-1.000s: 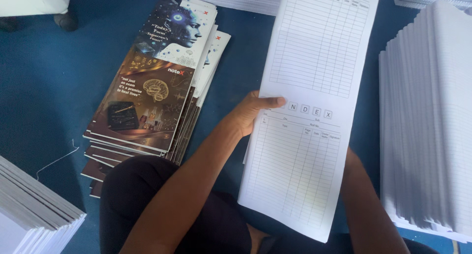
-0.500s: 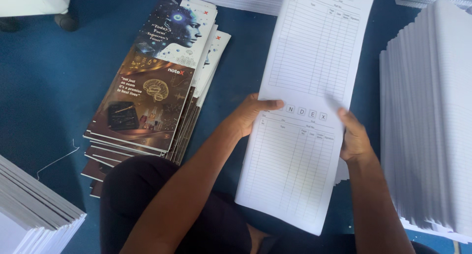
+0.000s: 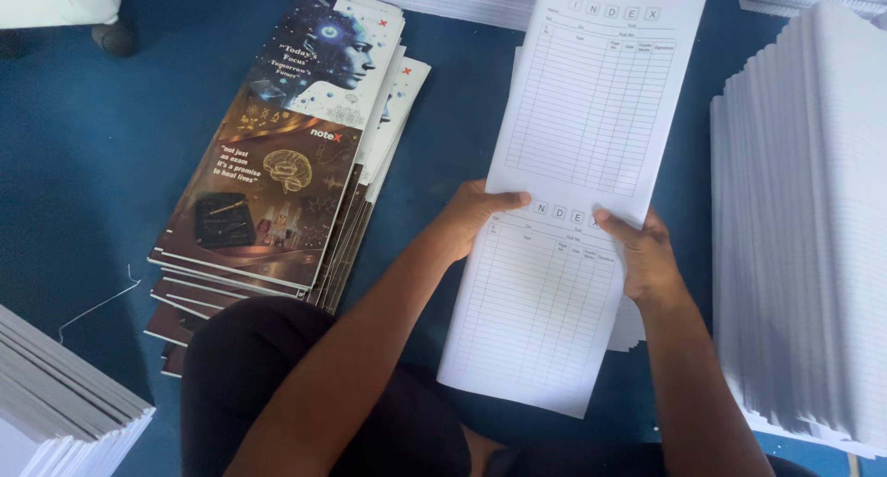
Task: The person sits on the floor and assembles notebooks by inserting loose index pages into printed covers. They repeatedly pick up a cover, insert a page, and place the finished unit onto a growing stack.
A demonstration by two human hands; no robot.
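Holding a long printed sheet (image 3: pixel 573 209) at its middle, both hands grip opposite edges: left hand (image 3: pixel 471 220) on the left edge with thumb lying over the paper, right hand (image 3: pixel 642 255) closed on the right edge, thumb on top. Hands are apart, the sheet's width between them. Sheet carries two ruled table forms, one above the other, and hangs just above the floor in front of the knees; more white sheets show beneath its right side.

Judgement: to handle it well, keep the grip level at the midline, edges square, thumbs light so the paper does not crease.

Surface: blue floor (image 3: pixel 83 144). Left of the sheet, a fanned stack of printed covers (image 3: pixel 286 163), dark with brain artwork. Right, a tall pile of ruled white pages (image 3: pixel 813 228). Another white pile (image 3: pixel 55 403) at lower left. A thin loose wire (image 3: pixel 97 301) lies beside the covers.
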